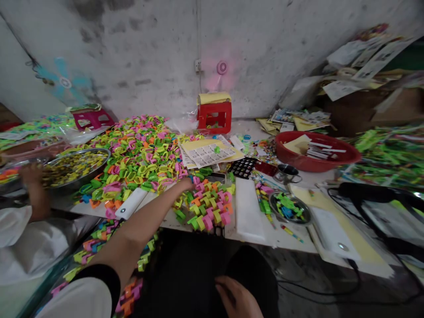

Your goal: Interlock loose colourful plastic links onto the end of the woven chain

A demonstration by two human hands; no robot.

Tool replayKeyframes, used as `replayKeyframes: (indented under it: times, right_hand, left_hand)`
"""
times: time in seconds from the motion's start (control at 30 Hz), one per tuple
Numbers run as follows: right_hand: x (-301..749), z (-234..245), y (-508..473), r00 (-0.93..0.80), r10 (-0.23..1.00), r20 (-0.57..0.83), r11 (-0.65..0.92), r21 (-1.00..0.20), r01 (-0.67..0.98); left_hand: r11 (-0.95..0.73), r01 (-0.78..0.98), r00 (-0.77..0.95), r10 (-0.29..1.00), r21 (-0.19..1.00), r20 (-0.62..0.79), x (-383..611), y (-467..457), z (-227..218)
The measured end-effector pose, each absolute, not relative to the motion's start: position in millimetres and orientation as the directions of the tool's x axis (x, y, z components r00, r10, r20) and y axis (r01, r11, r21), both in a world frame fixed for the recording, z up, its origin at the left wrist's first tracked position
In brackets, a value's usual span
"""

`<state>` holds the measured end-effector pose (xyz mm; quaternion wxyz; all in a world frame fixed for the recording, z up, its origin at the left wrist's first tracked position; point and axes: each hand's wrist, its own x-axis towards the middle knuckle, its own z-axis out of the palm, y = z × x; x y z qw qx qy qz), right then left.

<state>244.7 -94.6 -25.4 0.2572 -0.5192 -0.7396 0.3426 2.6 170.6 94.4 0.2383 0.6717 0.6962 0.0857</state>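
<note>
My left hand (186, 184) reaches forward across the low table and rests on the edge of a big heap of colourful folded paper links (139, 152), right above a woven mat of the same links (208, 204). Whether its fingers hold a link is hidden by blur. Over my dark-clothed lap, my right hand (236, 297) lies low near the bottom edge, fingers loosely apart with nothing in them. A chain of woven links (99, 245) hangs off the table beside my left arm.
A red bowl with paper strips (316, 152), a small metal cup (287, 173), a steel dish of green pieces (289, 207), a red stool (214, 115), a sticker sheet (208, 153) and a white box (131, 203) sit around. Another person's hand (31, 173) reaches a metal tray (77, 164) at left.
</note>
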Motion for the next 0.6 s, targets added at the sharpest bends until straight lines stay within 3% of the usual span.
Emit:
replayKeyframes:
  times: [0.13,0.33,0.43,0.6]
  right_hand:
    - [244.6,-0.4,-96.7,-0.315,0.947,0.071,0.241,-0.803,0.545]
    - [221.7,43.2,-95.1,-0.271,0.955,0.122,0.222,-0.9,0.376]
    - [197.2,46.9,-90.1,-0.219,0.973,0.068,0.108,-0.978,0.179]
    - [166.7,28.2,-97.5,-0.111,0.991,-0.077,-0.097,-0.978,-0.184]
  left_hand:
    - [0.083,0.888,0.016,0.977,0.451,-0.21,-20.1,161.5,106.1]
    - [-0.03,0.874,-0.005,0.997,0.485,0.071,-34.3,72.1,126.3]
    - [-0.245,0.806,0.139,0.963,0.54,0.229,-16.8,-2.1,128.7]
    - [-0.404,0.816,0.375,0.914,0.414,0.153,26.2,-78.7,106.4]
